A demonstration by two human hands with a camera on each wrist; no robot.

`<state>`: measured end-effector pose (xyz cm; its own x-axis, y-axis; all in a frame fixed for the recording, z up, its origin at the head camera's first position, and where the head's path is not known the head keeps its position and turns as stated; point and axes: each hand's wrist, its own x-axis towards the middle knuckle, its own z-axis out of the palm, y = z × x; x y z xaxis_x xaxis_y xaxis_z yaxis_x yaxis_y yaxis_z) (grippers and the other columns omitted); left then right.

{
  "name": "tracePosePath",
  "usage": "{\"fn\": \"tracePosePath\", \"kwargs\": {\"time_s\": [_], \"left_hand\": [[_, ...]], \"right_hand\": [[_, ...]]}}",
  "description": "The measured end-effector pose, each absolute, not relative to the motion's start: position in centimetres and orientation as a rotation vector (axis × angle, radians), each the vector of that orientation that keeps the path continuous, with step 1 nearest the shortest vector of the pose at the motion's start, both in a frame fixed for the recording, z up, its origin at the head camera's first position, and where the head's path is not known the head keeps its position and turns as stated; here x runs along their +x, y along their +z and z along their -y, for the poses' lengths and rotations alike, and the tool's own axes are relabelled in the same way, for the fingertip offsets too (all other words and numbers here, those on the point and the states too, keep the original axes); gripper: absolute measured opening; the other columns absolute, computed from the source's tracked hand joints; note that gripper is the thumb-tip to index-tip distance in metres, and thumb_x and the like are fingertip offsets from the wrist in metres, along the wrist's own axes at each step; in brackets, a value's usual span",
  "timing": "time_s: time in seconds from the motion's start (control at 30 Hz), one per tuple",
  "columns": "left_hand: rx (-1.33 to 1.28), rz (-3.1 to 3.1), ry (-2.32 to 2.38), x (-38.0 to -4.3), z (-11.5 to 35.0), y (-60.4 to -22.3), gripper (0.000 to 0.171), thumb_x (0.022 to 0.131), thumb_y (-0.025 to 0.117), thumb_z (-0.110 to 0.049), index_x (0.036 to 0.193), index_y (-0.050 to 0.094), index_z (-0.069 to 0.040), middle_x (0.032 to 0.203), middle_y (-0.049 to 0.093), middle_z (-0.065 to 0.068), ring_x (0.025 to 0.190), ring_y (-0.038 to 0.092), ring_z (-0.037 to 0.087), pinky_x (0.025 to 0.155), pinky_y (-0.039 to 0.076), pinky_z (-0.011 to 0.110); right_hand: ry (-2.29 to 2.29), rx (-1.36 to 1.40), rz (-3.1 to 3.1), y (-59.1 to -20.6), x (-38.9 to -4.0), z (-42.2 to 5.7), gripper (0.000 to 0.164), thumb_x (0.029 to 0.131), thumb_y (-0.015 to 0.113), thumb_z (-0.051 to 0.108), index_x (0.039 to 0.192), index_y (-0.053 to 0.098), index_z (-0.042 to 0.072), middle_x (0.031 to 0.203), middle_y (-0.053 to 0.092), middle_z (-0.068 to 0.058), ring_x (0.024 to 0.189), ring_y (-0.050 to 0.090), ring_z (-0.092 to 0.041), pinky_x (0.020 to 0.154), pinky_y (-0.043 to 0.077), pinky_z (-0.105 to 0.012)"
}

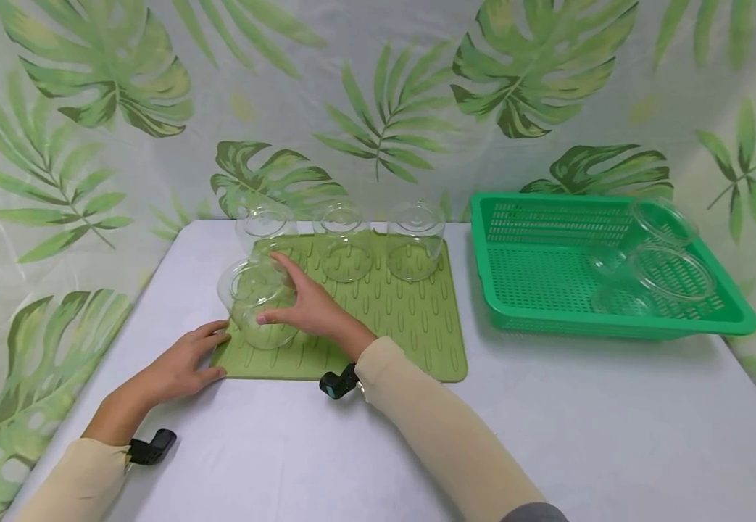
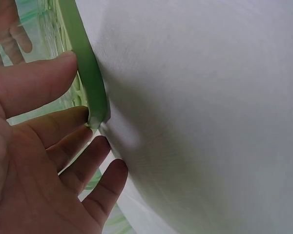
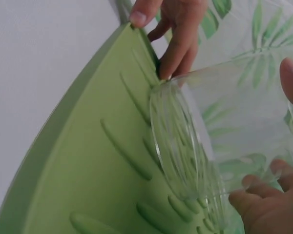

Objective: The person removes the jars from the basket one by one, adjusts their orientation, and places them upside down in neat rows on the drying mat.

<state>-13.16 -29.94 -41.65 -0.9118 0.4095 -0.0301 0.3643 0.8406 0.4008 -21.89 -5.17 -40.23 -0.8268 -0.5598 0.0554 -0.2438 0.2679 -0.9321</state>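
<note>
Head | glass (image 1: 250,303) mouth down, long axis vertical | right fingers (image 1: 293,267) hold it; left fingers (image 1: 211,330) touch mat (image 1: 410,337)

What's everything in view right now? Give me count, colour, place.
Mat: one, green, on the table
Back-row glasses: three, clear, along the mat's far side
Front glass: one, clear, at the mat's left
Basket: one, green, right of the mat
Basket glasses: two, clear, inside, right end
Table: one, white, beneath
Leaf-print backdrop: white and green, behind
Wrist devices: two, black, one per wrist
Sleeves: two, beige
Left hand: one, touching the mat's near-left corner
Right hand: one, gripping the front glass
</note>
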Motion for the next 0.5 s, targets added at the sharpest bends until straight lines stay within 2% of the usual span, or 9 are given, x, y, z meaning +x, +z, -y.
{"fn": "tracePosePath", "kwargs": {"time_s": [0.17, 0.5], "left_hand": [[0.599, -2.907, 0.589, -13.21, 30.01, -41.63, 0.055, 0.084, 0.072, -0.011, 0.130, 0.055, 0.013, 0.147, 0.042, 0.030, 0.132, 0.042, 0.054, 0.105, 0.038, 0.065], [0.632, -2.921, 0.553, -13.24, 29.87, -41.65, 0.053, 0.083, 0.073, -0.012, 0.128, 0.058, 0.012, 0.145, 0.045, 0.030, 0.129, 0.045, 0.054, 0.104, 0.040, 0.064]], "right_hand": [[-1.592, -0.771, -2.243, -40.57, -22.04, 5.18, 0.104, 0.079, 0.084, 0.032, 0.152, 0.013, 0.053, 0.164, 0.025, 0.012, 0.150, 0.033, -0.025, 0.119, 0.036, -0.044], [-1.574, -0.809, -2.274, -40.89, -21.93, 5.14, 0.107, 0.081, 0.083, 0.030, 0.155, 0.009, 0.049, 0.165, 0.024, 0.010, 0.149, 0.035, -0.026, 0.118, 0.038, -0.045]]}}
